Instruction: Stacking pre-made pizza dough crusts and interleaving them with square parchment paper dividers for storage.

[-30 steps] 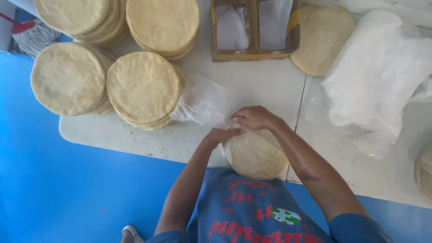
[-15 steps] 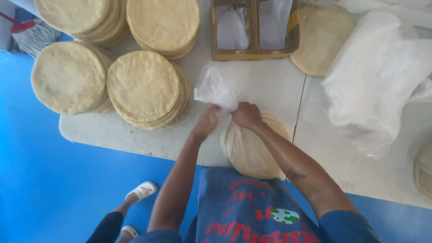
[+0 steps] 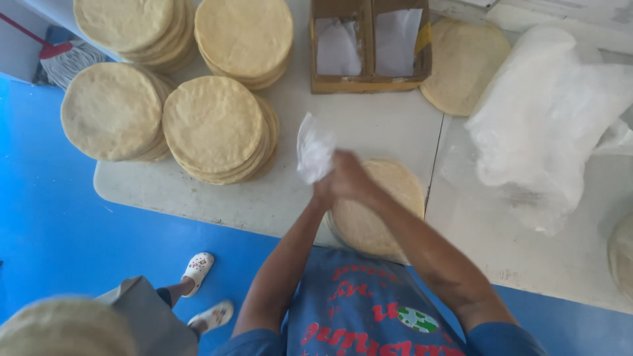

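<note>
From the head camera, the left hand [image 3: 323,190] and right hand [image 3: 348,177] meet above a flatbread stack [image 3: 379,211] at the bench [image 3: 369,125] edge, fingers clamped together on a clear plastic bag [image 3: 314,148] sticking up.

Bright, even daylight, soft faint shadows; white glare on plastic sheet [image 3: 547,112] at table's [image 3: 369,125] right edge; slight motion blur on hands, blurred bottom-left corner
</note>
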